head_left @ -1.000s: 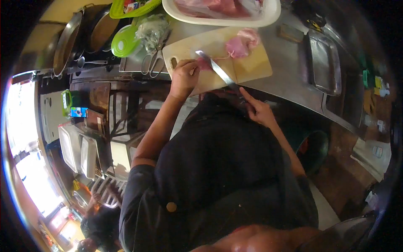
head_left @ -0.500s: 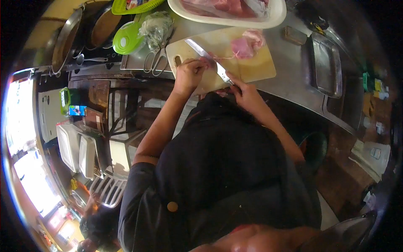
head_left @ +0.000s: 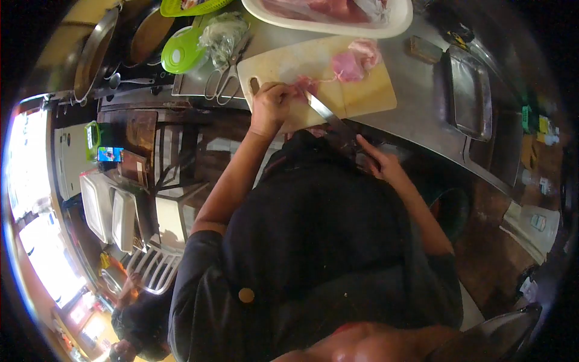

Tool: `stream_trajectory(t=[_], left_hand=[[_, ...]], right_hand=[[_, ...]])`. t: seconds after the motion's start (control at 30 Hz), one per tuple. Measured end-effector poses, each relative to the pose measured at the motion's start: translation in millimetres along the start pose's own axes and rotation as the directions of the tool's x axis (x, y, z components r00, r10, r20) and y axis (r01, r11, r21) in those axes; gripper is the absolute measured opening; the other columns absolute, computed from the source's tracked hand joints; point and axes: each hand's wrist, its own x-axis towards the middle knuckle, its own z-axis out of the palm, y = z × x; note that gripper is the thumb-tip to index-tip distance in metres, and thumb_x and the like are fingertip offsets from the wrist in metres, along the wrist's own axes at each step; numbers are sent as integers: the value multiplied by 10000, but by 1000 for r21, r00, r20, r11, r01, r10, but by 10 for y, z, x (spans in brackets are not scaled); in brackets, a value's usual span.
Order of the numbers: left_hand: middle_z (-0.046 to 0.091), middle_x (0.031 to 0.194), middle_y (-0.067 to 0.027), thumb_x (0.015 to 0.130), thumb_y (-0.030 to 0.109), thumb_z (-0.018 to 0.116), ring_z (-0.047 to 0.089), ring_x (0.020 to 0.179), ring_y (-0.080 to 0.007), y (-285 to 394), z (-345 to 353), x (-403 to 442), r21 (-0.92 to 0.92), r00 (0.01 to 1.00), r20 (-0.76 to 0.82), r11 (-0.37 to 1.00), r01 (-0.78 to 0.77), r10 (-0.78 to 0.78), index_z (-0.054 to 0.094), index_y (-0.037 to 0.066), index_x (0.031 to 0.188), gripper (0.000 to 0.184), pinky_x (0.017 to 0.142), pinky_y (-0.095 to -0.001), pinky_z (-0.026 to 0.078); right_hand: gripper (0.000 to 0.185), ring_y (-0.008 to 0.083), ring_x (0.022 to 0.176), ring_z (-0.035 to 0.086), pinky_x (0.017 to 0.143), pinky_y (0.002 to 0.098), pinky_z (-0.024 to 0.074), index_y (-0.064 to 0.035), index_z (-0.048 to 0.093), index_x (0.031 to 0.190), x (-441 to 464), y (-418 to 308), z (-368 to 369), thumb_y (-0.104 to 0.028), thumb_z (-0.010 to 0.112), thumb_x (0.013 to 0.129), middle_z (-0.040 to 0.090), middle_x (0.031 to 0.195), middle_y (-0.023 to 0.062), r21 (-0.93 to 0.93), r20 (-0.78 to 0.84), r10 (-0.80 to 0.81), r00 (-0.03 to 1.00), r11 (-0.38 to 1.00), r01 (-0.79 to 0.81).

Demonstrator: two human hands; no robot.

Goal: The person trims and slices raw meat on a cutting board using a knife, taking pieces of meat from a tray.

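Note:
My left hand is closed on the left end of a small pink strip of raw meat on the pale cutting board. My right hand grips a knife, its handle mostly hidden by the fingers. The knife blade slants up and left over the board's near edge, its tip at the strip close to my left fingers. A thin strand runs from the strip to a larger lump of raw meat on the board's far right side.
A white tub of raw meat stands behind the board. Scissors, a plastic bag and a green lid lie left. A metal tray is at right. Another person is at lower left.
My right hand has drawn the knife back toward my body and to the right, so its tip now sits at the meat strip. My left hand has stayed nearly in place.

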Motion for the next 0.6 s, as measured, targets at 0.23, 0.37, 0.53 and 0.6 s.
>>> stream_trajectory(t=[0.23,0.37,0.53,0.6], left_hand=[[634,917,-153,753,3,588,583,902,-338,-3,-31,90,51,977,136,984,-172,164,678,48,919,194,812,-410,484],[617,876,-151,729,-2,584,567,891,-357,-14,-117,29,153,955,234,963,-221,182,655,35,851,146,808,-418,474],[606,863,-153,707,16,611,557,899,-364,76,-125,38,152,963,250,978,-145,104,642,33,812,111,802,-426,473],[615,864,-152,707,20,622,569,894,-357,100,-124,26,169,967,245,978,-119,75,650,33,807,105,794,-413,481]], right_hand=[[664,353,745,627,685,393,510,-320,407,1405,-403,-314,-494,-48,603,832,637,882,171,-393,24,106,994,916,-88],[636,340,672,603,639,405,502,-331,432,1389,-428,-146,-547,-64,598,836,614,802,157,-313,-107,-34,994,950,-1],[633,327,663,589,639,400,498,-352,417,1394,-92,-121,-316,-82,588,848,589,763,154,-200,-108,11,994,979,-33],[629,324,677,592,645,398,498,-358,410,1397,20,-92,-256,-89,580,855,586,766,154,-167,-94,8,995,986,-24]])
